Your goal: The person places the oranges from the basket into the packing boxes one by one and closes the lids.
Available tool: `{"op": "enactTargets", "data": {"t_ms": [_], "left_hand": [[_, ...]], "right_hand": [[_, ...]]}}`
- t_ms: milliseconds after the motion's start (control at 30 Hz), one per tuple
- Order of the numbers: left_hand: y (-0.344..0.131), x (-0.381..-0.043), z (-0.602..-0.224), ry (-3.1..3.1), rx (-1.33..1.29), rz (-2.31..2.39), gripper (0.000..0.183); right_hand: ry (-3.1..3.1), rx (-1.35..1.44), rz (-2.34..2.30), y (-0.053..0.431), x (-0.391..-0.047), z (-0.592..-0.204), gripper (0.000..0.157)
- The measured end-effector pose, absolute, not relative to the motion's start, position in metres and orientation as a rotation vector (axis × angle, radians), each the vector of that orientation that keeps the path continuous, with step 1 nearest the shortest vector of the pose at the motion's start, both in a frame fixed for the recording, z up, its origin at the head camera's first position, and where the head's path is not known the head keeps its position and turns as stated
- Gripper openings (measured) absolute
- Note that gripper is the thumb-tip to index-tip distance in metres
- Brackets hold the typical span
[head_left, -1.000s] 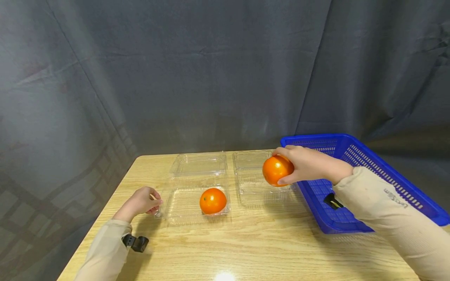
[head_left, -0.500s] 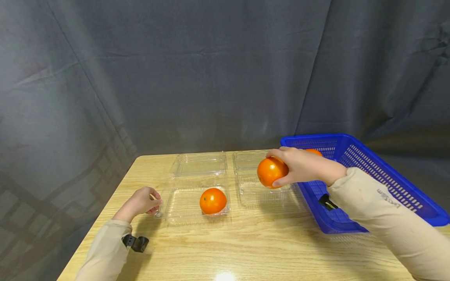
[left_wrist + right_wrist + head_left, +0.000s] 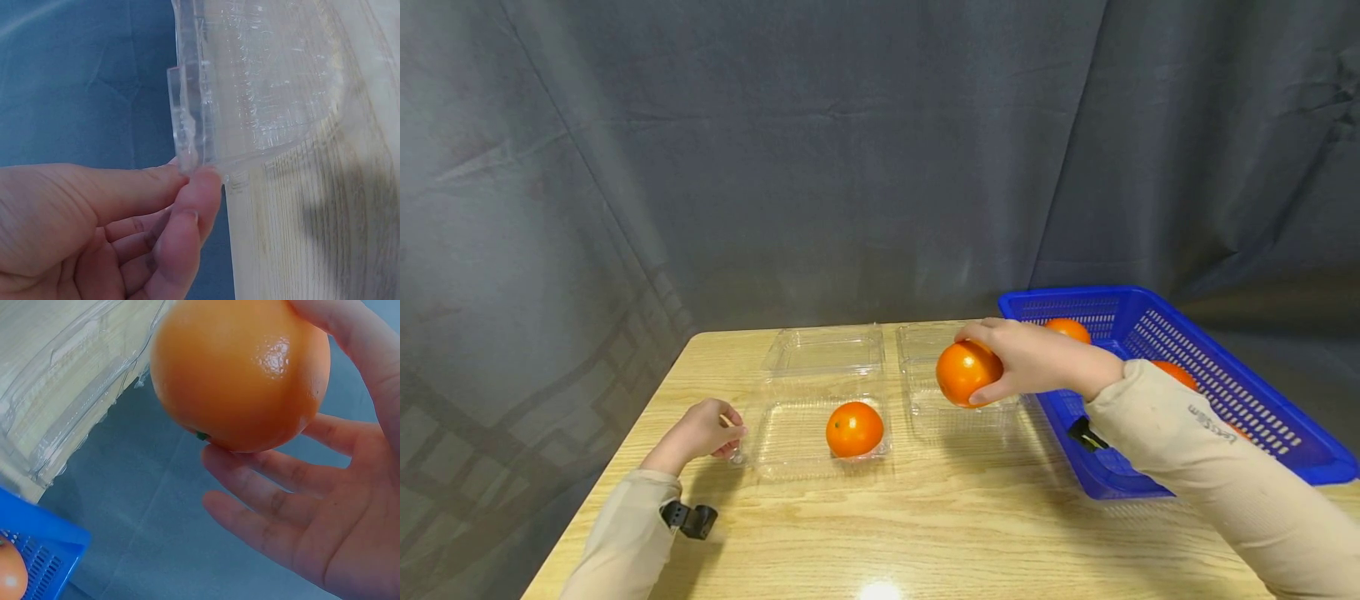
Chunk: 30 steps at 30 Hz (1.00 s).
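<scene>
While your left hand (image 3: 702, 428) pinches a clear box (image 3: 793, 421), your right hand (image 3: 1033, 354), grasping an orange (image 3: 966, 375), moves farther left from the blue basket (image 3: 1072, 446) — the carry seems midway.

vivid orange fruit (image 3: 966, 373), blue basket (image 3: 1092, 475)

Smooth, v. glossy orange (image 3: 966, 375), shiny plast. tray (image 3: 790, 433), plast. basket (image 3: 1070, 446), wood-grain table (image 3: 940, 525) w/ sheen, matt cloth curtain (image 3: 850, 167).
</scene>
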<state>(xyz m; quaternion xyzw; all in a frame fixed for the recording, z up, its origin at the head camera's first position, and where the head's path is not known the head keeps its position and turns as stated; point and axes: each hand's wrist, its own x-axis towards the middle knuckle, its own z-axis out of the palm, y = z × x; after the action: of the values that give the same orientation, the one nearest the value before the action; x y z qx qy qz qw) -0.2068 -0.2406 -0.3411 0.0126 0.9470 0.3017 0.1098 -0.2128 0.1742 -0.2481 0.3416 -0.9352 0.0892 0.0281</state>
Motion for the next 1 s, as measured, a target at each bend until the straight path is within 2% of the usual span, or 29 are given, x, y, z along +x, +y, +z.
{"op": "enactTargets", "data": {"t_ms": [1000], "left_hand": [[-0.246, -0.213, -0.345, 2.751, 0.097, 0.937, 0.020]], "right_hand": [[-2.829, 1.164, 0.242, 0.146, -0.210, -0.254, 0.063]]}}
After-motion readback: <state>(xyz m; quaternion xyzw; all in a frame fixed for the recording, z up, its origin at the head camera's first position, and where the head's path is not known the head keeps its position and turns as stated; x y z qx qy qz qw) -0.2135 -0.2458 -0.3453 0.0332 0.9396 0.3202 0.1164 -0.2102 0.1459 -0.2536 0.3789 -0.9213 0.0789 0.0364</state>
